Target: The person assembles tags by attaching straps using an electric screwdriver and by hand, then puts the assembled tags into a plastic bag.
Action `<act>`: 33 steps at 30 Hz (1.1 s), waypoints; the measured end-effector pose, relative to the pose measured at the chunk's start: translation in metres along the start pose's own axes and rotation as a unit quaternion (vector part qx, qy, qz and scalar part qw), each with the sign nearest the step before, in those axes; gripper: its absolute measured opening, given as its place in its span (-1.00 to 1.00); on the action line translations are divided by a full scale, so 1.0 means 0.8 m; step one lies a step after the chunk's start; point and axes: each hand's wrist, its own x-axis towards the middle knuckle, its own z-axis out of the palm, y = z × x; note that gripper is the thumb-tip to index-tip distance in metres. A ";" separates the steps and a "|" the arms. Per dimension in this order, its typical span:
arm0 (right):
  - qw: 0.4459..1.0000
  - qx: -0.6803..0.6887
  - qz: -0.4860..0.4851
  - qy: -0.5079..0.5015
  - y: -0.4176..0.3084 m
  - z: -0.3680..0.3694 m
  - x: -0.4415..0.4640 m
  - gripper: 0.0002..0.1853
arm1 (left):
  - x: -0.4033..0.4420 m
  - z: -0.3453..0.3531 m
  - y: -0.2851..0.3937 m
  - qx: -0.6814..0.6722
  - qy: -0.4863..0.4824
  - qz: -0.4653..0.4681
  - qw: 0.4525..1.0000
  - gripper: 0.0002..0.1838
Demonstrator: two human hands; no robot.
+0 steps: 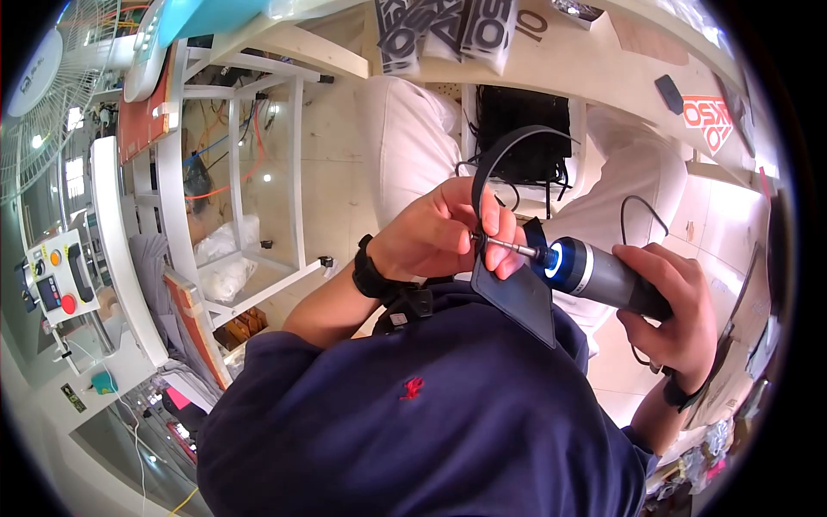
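Note:
My left hand (448, 226) is closed, pinching a black leather strap (510, 142) between thumb and fingers. Above the fingers the strap curves up and to the right; below them hangs a flat, dark leather flap (517, 303). In my right hand (680, 302) is a dark grey cordless electric screwdriver (610, 280), its nose ring lit blue-white. Its thin metal bit (514, 246) points left and meets the strap at my left fingertips. Whether a screw sits at the tip is hidden by the fingers.
Past my knees, a workbench (594, 65) bears printed plastic packets (488, 34) and a small black object (668, 93). Below it, a container holds black strap-like pieces (521, 129). At left stand a white metal frame (297, 172), a fan (52, 86) and a machine control box (62, 277).

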 end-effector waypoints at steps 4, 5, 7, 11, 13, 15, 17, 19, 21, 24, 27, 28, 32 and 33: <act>1.000 0.000 -0.003 -0.001 0.001 0.001 0.001 -0.35 | -0.001 0.001 -0.003 -0.012 0.002 0.008 1.000 -0.82; 1.000 0.000 -0.003 0.000 0.001 0.002 0.001 -0.35 | -0.001 0.001 -0.003 -0.018 0.005 0.004 1.000 -0.82; 1.000 -0.001 -0.002 0.000 0.000 0.000 0.002 -0.36 | -0.001 0.000 -0.004 -0.024 0.006 0.003 1.000 -0.82; 1.000 -0.008 -0.001 -0.006 -0.001 -0.002 0.004 -0.37 | -0.002 -0.004 -0.006 -0.052 -0.020 0.007 0.998 -0.81; 1.000 -0.009 -0.005 -0.006 -0.001 -0.001 0.005 -0.37 | -0.002 -0.004 -0.006 -0.053 -0.023 0.008 0.998 -0.81; 1.000 -0.004 0.002 -0.001 -0.001 0.000 0.005 -0.37 | -0.002 -0.004 -0.006 -0.052 -0.018 0.005 0.998 -0.82; 1.000 -0.004 0.001 0.000 -0.001 0.000 0.005 -0.37 | -0.002 -0.002 -0.005 -0.044 -0.003 0.001 0.999 -0.82; 1.000 -0.004 0.001 0.001 0.000 0.000 0.006 -0.37 | -0.002 -0.001 -0.005 -0.037 0.013 -0.004 0.999 -0.82; 1.000 -0.011 0.002 0.003 0.000 0.000 0.006 -0.38 | -0.002 -0.002 -0.005 -0.038 0.017 -0.009 0.999 -0.82; 1.000 -0.015 -0.004 0.009 0.001 0.002 0.006 -0.38 | -0.002 -0.003 -0.006 -0.044 0.019 -0.012 0.999 -0.83; 1.000 -0.023 -0.001 0.009 0.000 0.003 0.007 -0.37 | -0.003 -0.005 -0.007 -0.032 0.023 0.000 0.999 -0.83; 1.000 -0.023 0.000 0.008 0.001 0.003 0.007 -0.37 | -0.003 -0.005 -0.007 -0.032 0.023 0.000 0.999 -0.83; 1.000 -0.021 0.006 0.003 0.005 0.004 0.006 -0.37 | -0.004 -0.009 -0.009 -0.035 0.030 -0.002 0.999 -0.83; 1.000 -0.019 0.013 0.002 0.006 0.004 0.005 -0.37 | -0.002 -0.011 -0.009 -0.030 0.030 0.000 0.999 -0.84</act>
